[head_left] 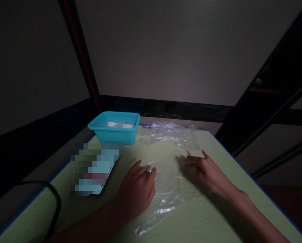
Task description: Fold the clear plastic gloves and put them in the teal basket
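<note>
Clear plastic film (pixel 166 182) is spread in wrinkled, see-through folds across the middle of the table (pixel 198 226), its near end narrowed to a shiny crumple pointed toward the near left. Its left side is overlapped by the left hand (pixel 138 189), whose fingers are bent and bunched with the back turned up; whether the film is pinched between them cannot be told. The right hand (pixel 205 168) is held just beside the film's right side, its fingers stretched toward the left edge of the table, one of them raised apart from the others. A shadow is cast below it, and whether any film is gripped at its fingertips cannot be made out.

A second clear film (pixel 174 135) is laid in crumples along the far edge, partly over the blue trim, near the far right corner. At the far left corner a turquoise basin (pixel 115 135) is placed, and a small white piece (pixel 128 126) is contained in it. Nearer, beside the left edge, a flat object with a pale blue face (pixel 102 172) is largely hidden by pixelation. A dark cable (pixel 57 199) is curved over the left edge.
</note>
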`<state>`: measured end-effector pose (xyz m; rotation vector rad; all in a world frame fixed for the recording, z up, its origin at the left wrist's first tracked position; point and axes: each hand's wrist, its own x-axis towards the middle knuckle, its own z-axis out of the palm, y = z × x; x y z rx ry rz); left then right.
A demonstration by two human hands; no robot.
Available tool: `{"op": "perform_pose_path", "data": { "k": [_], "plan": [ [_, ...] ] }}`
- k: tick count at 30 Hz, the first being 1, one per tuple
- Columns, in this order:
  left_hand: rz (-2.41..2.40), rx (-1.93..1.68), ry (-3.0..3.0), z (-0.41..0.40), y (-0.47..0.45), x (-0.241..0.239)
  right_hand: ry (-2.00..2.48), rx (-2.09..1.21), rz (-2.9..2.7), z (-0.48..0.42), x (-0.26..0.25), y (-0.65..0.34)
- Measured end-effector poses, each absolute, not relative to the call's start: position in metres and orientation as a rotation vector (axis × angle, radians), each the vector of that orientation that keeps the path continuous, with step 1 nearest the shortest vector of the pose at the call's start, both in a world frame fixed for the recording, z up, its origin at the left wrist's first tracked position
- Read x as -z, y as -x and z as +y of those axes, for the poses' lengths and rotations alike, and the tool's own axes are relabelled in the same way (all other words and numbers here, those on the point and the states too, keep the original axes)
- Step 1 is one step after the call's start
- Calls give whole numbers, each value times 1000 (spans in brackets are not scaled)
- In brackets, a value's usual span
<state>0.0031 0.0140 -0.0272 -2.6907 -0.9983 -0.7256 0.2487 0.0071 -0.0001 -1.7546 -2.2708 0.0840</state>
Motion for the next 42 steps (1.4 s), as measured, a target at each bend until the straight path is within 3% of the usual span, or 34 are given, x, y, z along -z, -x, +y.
{"op": "perform_pose_path", "data": {
  "k": [31,42],
  "plan": [
    [-863,893,2815,-2,-4,21,1784,110,-2372,16,13,-251],
    [-936,798,2839,0,-7,22,1862,118,-2373,-2,8,-244]
  ]
}}
